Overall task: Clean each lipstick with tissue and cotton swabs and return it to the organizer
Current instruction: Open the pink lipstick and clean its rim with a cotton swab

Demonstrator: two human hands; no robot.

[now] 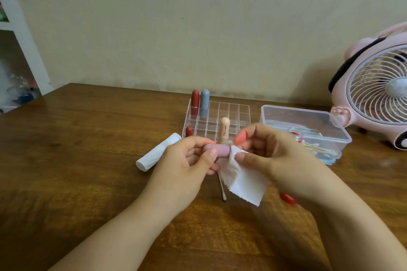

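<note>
My left hand grips a mauve pink lipstick held sideways above the table. My right hand pinches a white tissue against the lipstick's right end, and a coral cap-like piece sits between its upper fingers. The clear acrylic organizer stands behind my hands. It holds a red lipstick and a blue lipstick at the back left, a dark red lipstick at the front left and a beige lipstick in front. A cotton swab lies on the table under the tissue.
A white tissue roll lies left of my hands. A clear plastic box with cotton swabs and a small red-lidded jar stands at right. A pink fan is at far right. A red piece lies beneath my right wrist.
</note>
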